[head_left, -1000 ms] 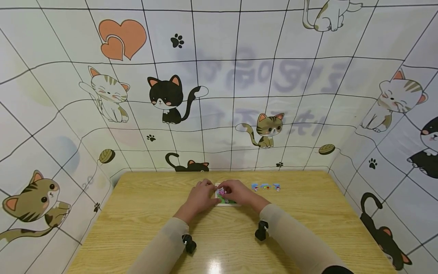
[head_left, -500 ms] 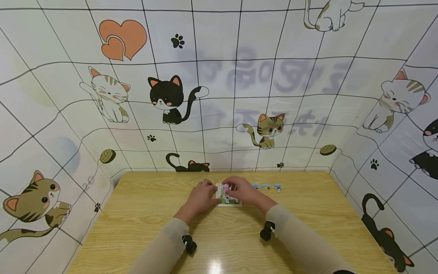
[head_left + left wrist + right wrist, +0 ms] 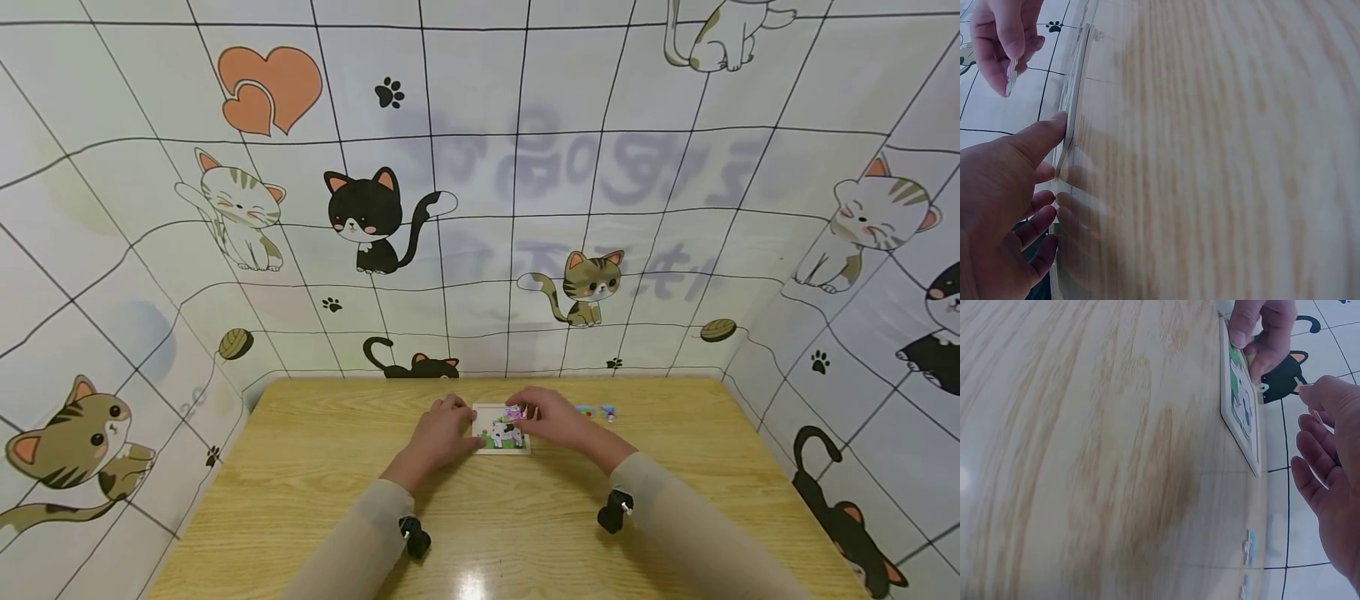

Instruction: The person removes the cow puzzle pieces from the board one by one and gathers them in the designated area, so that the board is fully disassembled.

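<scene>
A small puzzle board (image 3: 502,452) with a pale frame lies towards the back of the table. Its lower part shows a black-and-white cow on green; the upper left of its bed is bare white. My left hand (image 3: 440,433) holds the board by its left side, thumb at the front and the other fingers farther back along the edge. Above the board's upper right, my right hand (image 3: 555,421) pinches a pink puzzle piece (image 3: 514,412). In the left wrist view that piece (image 3: 1011,78) is held up between thumb and fingers, clear of the board.
Two loose puzzle pieces, one with blue, red and yellow (image 3: 586,410) and one mostly blue (image 3: 608,412), lie right of the board. Behind the wooden table (image 3: 337,492) hangs a cat-print cloth (image 3: 480,292), which also covers both sides.
My right hand has moved to the right across the board with the pink piece, uncovering the cow picture and the bare upper left. My left hand has stayed at the board's left side.
</scene>
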